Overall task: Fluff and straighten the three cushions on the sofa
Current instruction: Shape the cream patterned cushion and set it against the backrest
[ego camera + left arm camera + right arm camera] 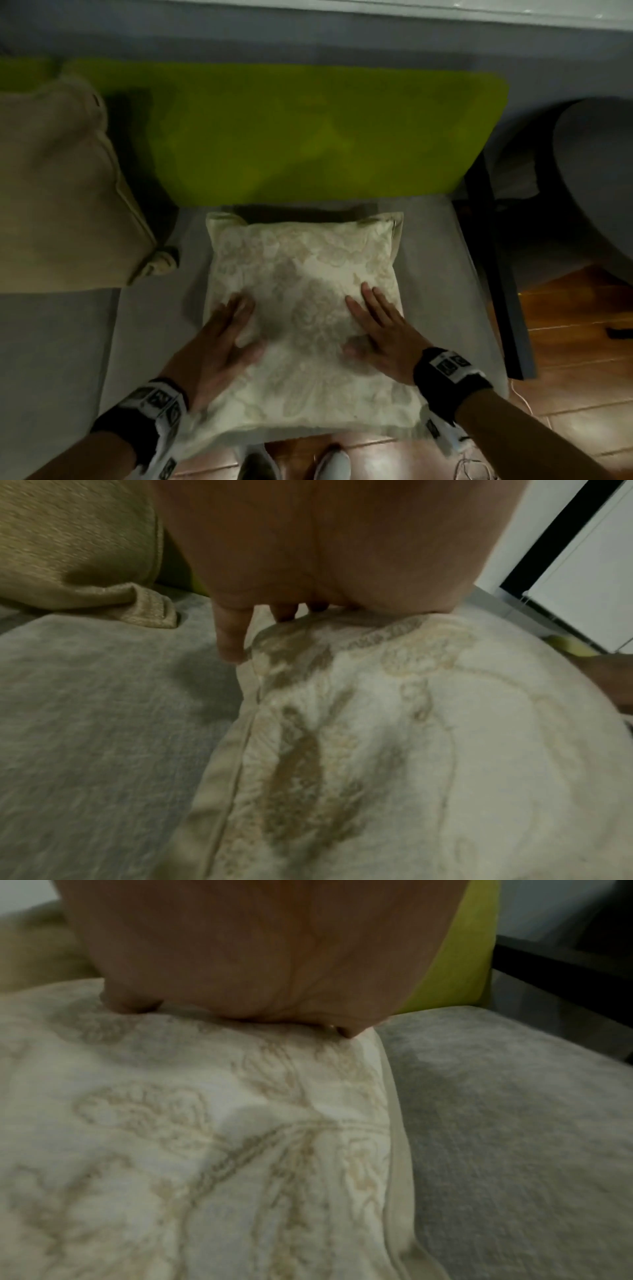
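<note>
**Both palms flat on the patterned cushion**

We have the cream patterned cushion [305,308] lying flat on the grey sofa seat [72,342], its far edge near the green backrest [308,137]. Our left hand [222,342] and right hand [380,329] both rest on its top face, fingers straight and spread, palms down, gripping nothing. The left hand is smeared in the head view, so we are probably mid-pat, though we cannot be sure.

We judge this to be the fluffing and smoothing step on this one cushion. A tan cushion [61,192] leans against the backrest to our left, its corner folded; we see no third cushion from here.

Next, we would need to plump the filling evenly from the sides, then take the cushion by its edges and stand it upright and square against the backrest, beside the tan one, without crumpling the flanged border.
</note>
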`<state>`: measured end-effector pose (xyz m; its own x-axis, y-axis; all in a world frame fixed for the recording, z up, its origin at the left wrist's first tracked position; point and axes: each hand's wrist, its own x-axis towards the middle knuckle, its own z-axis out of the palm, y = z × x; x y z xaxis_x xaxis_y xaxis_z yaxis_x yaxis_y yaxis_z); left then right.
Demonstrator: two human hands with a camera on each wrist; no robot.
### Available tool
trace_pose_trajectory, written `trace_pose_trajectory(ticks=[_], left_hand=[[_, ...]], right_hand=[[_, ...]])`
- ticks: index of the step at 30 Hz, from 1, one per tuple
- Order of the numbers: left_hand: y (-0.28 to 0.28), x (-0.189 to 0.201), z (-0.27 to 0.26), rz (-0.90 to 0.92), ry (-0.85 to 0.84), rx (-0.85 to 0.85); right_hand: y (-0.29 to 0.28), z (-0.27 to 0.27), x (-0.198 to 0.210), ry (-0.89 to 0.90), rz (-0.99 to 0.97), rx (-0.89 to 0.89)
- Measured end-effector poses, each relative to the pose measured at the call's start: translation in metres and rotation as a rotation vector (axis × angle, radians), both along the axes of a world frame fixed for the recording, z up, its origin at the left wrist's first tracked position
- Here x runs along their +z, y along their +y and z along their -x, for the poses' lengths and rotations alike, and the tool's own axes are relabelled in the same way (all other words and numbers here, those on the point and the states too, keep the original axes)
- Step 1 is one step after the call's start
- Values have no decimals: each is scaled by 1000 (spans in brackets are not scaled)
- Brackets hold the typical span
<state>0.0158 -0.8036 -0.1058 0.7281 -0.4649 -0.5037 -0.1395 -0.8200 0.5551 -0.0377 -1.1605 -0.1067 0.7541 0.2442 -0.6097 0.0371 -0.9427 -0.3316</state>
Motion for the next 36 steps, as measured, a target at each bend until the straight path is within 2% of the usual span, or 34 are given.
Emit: trace_pose_trajectory(ticks=[2, 3, 5, 6, 7, 9, 10, 11, 14, 16, 19, 22, 24, 26, 28, 31, 32, 34, 36], left_hand=[[3, 13, -8, 211, 6, 7], [9, 16, -16, 227, -26, -70], [17, 29, -44, 207, -64, 29], [21, 34, -60, 139, -141, 43], [22, 34, -77, 120, -128, 104], [18, 34, -115, 106, -214, 274], [16, 31, -133, 102, -252, 347], [15, 26, -151, 93, -250, 425], [11, -1, -192, 47, -174, 551], [6, -19, -208, 55, -106, 583], [-6, -38, -216, 207, 123, 734], [-18, -41, -222, 321, 178, 859], [-19, -40, -222, 384, 205, 945], [-17, -35, -221, 439, 226, 1007], [-11, -30, -221, 432, 151, 1021], [4, -27, -220, 335, 37, 1006], [7, -25, -218, 289, 9, 974], [10, -16, -212, 54, -142, 737], [14, -12, -200, -72, -282, 487]], right_hand=[[-9, -8, 11, 6, -5, -13], [-16, -14, 19, -2, 8, -18], [-38, -24, 28, -11, 83, -47], [-55, -29, 27, -23, 134, -124], [-71, -36, 30, -59, 200, -272], [-98, -50, 36, -144, 222, -614], [-107, -59, 38, -144, 190, -719], [-111, -69, 39, -141, 165, -749], [-105, -106, 36, -136, 61, -729], [-97, -132, 26, -71, -13, -770], [-91, -165, 5, -3, -128, -922], [-97, -180, -21, -8, -287, -1125], [-101, -187, -26, 26, -338, -1196], [-109, -192, -25, 3, -307, -1136], [-124, -192, -18, -34, -238, -1053], [-136, -190, -9, -26, -168, -946], [-134, -189, -7, -42, -71, -856], [-124, -182, -6, -149, 168, -640], [-106, -164, -2, -307, 146, -430]])
